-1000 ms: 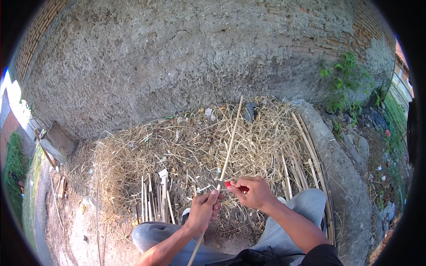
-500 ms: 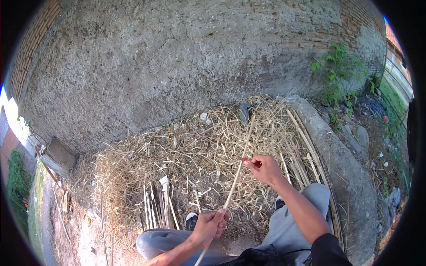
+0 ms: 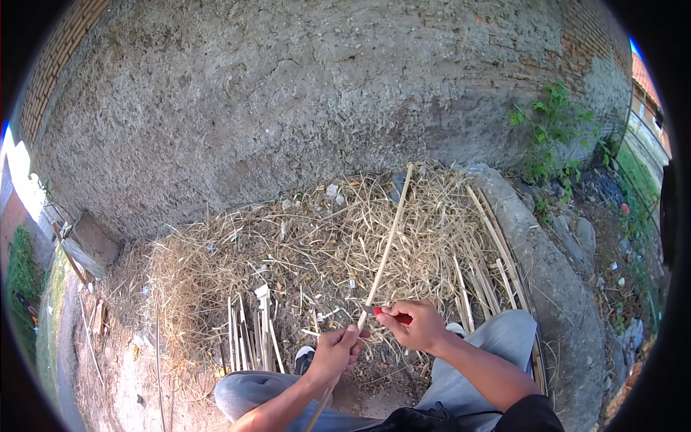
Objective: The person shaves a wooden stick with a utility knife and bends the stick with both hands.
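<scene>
A long pale wooden strip, likely split bamboo [image 3: 389,241], slants from near the wall down past my lap. My left hand [image 3: 337,355] is closed around its lower part. Just above that grip, my right hand [image 3: 414,325] is closed on a small knife with a red handle [image 3: 378,311]. The knife's short dark blade lies against the strip. My right fingers hide most of the handle.
Curly shavings [image 3: 432,237] cover the ground before me. Upright strips [image 3: 252,335] stand left of my knees; more strips [image 3: 486,281] lie on the right beside a concrete edge [image 3: 554,288]. A rough wall [image 3: 302,108] rises ahead, with a green plant [image 3: 554,137] at right.
My right hand has drawn the knife down along the strip, toward me, from mid-length to close above my left hand. The strip's far end has shifted slightly; my left hand keeps its grip.
</scene>
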`<state>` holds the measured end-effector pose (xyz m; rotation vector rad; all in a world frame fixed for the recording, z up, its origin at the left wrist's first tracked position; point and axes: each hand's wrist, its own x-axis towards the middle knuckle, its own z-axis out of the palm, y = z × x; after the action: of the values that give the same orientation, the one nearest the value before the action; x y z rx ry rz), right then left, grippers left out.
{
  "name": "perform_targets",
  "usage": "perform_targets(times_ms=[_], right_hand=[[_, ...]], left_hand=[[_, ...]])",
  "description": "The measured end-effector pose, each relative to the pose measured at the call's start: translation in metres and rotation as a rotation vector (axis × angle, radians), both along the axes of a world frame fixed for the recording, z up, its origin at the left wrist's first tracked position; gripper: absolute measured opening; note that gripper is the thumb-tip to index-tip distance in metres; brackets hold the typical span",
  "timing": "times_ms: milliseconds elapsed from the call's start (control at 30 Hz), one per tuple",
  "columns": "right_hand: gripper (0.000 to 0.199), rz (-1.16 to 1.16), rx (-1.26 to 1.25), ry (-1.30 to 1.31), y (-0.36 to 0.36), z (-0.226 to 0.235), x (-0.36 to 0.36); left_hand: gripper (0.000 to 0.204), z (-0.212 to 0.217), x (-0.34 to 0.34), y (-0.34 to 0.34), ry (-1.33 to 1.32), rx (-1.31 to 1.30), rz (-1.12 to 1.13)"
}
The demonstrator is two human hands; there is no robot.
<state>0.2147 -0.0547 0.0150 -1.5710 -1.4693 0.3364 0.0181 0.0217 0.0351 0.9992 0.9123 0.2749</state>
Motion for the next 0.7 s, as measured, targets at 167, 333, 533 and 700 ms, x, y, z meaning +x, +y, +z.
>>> perform_targets(times_ms=[167,333,533,700], right_hand=[[0.022,-0.035,0.155,-0.154,0.007,0.0,0.0],[0.021,-0.062,0.153,-0.14,0.009,-0.003,-0.001],[0.028,-0.185,-0.061,-0.046,0.019,-0.009,0.028],[0.031,-0.148,0.018,-0.084,0.022,-0.012,0.03]], left_hand=[[0.035,0.014,0.001,-0.005,-0.003,-0.029,0.027],[0.033,0.011,-0.002,-0.006,-0.032,-0.017,0.055],[0.034,0.009,-0.007,-0.023,0.056,-0.034,-0.012],[0.035,0.01,-0.013,-0.023,0.073,0.002,-0.022]])
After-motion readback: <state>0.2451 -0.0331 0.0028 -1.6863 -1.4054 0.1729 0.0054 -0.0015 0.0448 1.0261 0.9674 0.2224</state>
